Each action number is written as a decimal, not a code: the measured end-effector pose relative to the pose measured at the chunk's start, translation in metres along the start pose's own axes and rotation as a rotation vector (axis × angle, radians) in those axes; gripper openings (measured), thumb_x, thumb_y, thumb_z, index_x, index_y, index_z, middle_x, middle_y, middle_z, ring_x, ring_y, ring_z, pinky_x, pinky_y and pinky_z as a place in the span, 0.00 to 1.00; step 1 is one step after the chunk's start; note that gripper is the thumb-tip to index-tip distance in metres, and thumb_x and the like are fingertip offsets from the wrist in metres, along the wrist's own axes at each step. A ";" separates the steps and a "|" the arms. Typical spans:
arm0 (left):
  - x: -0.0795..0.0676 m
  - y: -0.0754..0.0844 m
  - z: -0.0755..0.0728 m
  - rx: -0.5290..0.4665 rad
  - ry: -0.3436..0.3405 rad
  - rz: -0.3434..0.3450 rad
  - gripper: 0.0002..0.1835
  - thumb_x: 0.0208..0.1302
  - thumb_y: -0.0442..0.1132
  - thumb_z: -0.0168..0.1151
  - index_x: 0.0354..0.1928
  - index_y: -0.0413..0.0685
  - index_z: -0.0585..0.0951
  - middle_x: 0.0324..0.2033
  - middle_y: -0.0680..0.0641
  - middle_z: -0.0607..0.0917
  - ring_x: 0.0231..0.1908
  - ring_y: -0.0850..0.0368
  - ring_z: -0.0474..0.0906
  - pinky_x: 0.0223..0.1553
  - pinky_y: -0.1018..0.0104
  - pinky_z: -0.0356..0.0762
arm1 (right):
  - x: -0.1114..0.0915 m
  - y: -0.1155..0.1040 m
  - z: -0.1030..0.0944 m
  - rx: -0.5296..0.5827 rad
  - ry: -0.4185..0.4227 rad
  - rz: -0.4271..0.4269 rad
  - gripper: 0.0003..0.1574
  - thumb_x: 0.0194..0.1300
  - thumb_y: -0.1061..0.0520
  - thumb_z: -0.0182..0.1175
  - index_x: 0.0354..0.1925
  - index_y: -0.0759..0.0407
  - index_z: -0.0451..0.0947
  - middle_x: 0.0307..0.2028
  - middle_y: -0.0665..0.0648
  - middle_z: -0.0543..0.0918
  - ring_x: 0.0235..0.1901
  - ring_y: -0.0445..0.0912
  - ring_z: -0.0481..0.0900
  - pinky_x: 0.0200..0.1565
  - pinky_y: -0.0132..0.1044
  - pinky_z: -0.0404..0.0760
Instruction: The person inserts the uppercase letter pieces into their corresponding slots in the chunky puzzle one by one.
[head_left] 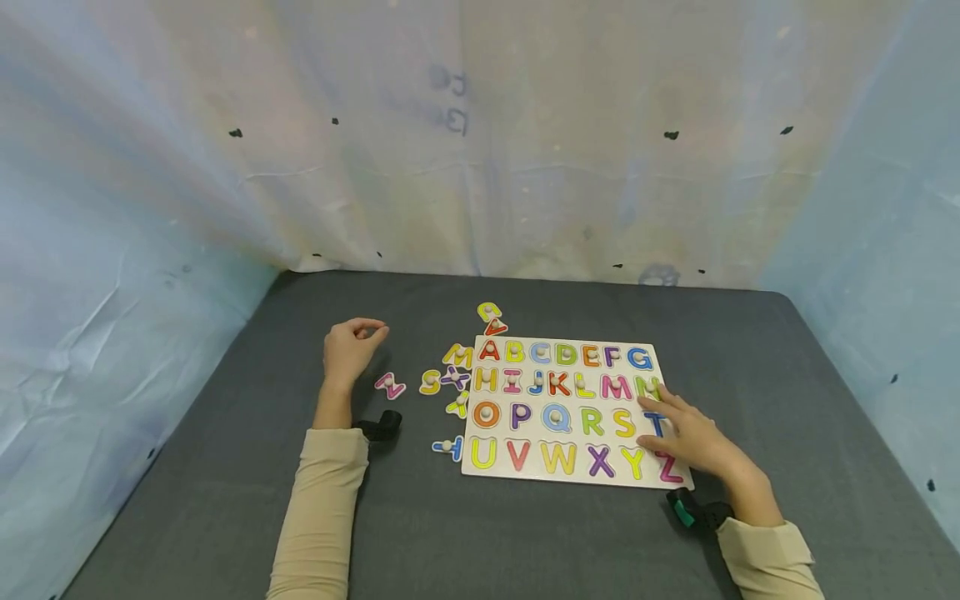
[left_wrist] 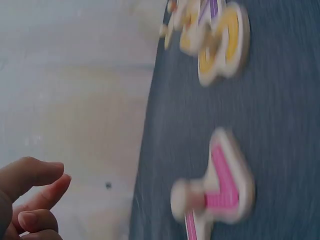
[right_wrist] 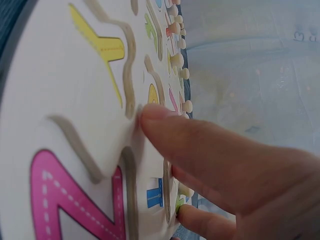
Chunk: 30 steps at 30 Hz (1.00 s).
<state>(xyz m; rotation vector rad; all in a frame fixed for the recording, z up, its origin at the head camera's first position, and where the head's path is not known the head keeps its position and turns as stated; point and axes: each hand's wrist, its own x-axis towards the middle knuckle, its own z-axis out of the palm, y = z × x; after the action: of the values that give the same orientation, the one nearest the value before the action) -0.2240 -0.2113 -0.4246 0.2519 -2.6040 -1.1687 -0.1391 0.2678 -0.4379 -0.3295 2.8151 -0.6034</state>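
Note:
A wooden alphabet puzzle board lies on the dark table. My right hand rests on its right side with fingers spread, fingertips beside the green N piece and thumb over the board near the blue T recess. In the right wrist view the thumb touches the board's surface between printed letters. My left hand hovers left of the board, fingers loosely bent and nothing between them. Closest to it lies a pink Z piece, which also shows with its knob in the left wrist view.
Left of the board lie a yellow S piece, a purple X piece, a yellow-green Y piece and a blue T piece. A yellow W-shaped piece touches the board's edge area; a red V piece sits behind it.

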 end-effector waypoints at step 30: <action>0.004 -0.060 -0.024 0.030 0.084 -0.534 0.26 0.56 0.56 0.67 0.49 0.44 0.85 0.57 0.38 0.80 0.55 0.39 0.75 0.56 0.46 0.71 | -0.001 0.003 0.001 0.005 -0.006 0.003 0.47 0.56 0.42 0.67 0.67 0.62 0.66 0.70 0.77 0.55 0.66 0.79 0.54 0.55 0.80 0.54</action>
<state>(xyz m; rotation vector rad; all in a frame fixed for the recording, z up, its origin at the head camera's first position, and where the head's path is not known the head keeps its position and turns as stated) -0.2169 -0.2690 -0.4536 1.0284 -2.5534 -1.2351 -0.1389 0.2702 -0.4396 -0.3252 2.8079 -0.6074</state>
